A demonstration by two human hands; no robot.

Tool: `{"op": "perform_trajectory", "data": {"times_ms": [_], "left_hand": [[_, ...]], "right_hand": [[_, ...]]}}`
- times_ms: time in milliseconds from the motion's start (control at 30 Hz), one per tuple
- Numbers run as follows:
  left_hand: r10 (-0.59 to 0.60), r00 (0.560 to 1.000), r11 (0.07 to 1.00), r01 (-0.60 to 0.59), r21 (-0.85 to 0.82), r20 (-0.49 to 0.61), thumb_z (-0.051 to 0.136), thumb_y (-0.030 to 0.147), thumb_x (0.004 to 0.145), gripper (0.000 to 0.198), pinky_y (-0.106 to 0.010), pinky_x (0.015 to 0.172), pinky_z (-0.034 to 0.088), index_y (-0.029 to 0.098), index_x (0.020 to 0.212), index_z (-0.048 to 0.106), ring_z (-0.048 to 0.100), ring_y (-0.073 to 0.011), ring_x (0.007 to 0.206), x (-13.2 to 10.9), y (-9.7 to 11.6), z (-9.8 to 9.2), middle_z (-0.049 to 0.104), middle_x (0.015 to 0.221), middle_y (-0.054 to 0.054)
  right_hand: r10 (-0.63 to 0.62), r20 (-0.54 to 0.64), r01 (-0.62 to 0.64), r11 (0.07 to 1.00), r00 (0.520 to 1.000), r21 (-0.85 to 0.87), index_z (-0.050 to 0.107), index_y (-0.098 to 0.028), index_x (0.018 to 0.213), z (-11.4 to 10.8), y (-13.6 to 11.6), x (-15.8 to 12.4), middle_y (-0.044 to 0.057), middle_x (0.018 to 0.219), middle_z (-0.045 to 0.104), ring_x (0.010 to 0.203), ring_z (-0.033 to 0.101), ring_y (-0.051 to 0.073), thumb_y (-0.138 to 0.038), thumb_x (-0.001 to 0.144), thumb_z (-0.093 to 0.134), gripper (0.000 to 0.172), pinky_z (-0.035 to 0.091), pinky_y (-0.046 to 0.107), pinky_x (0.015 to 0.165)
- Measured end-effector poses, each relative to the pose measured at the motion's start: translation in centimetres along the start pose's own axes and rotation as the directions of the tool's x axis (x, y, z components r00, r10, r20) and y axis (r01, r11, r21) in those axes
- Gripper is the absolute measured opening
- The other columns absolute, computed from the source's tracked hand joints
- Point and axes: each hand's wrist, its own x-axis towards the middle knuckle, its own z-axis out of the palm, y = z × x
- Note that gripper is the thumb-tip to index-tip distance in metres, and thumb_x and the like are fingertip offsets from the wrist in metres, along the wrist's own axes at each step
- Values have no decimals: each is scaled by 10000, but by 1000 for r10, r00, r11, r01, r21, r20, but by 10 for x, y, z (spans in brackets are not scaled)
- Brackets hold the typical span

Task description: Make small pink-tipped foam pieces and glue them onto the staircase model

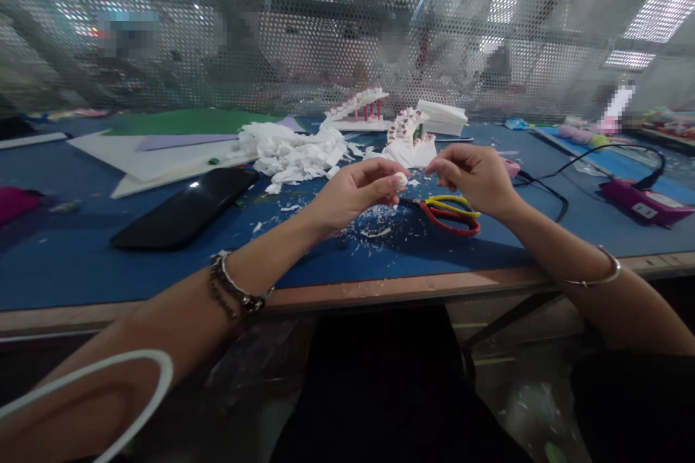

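The left hand (pixel 355 192) is pinching a small white piece (pixel 402 180) at its fingertips, over the table (pixel 228 276). The right hand (pixel 478 172) is hovering just beside, apart from it, fingers curling; whether they're gripping anything, I can't tell. Below, scissors (pixel 450 225) are lying with red and yellow handles showing. Farther out, white scraps (pixel 296 152) are heaping up beyond the left hand, and a purple device (pixel 643 204) is sitting far right.
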Motion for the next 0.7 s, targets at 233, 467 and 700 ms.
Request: {"op": "perform_trajectory", "data": {"times_ms": [233, 467, 700], "left_hand": [[74, 987, 997, -73, 17, -143, 606, 292, 748, 158, -224, 641, 448, 183, 850, 656, 512, -66, 610, -1, 19, -8, 554, 711, 5], [59, 985, 995, -45, 89, -162, 653, 259, 710, 147, -211, 637, 450, 189, 838, 655, 526, -69, 619, 0, 25, -19, 577, 718, 7], [-55, 998, 923, 47, 383, 10, 641, 291, 710, 179, -215, 673, 452, 192, 858, 630, 579, -111, 688, -1, 16, -36, 618, 750, -14]], "right_hand": [[74, 150, -61, 994, 986, -91, 522, -143, 619, 4, 14, 1, -49, 485, 476, 455, 391, 36, -406, 758, 574, 302, 290, 186, 457], [96, 262, -61, 988, 960, -139, 579, -135, 710, 4, 15, 0, -5, 578, 605, 553, 542, 69, -251, 787, 539, 145, 397, 208, 578], [59, 394, 43, 969, 917, -245, 584, -125, 744, 5, 9, 8, 12, 623, 642, 579, 605, 70, -230, 875, 380, 264, 433, 196, 639]]}}
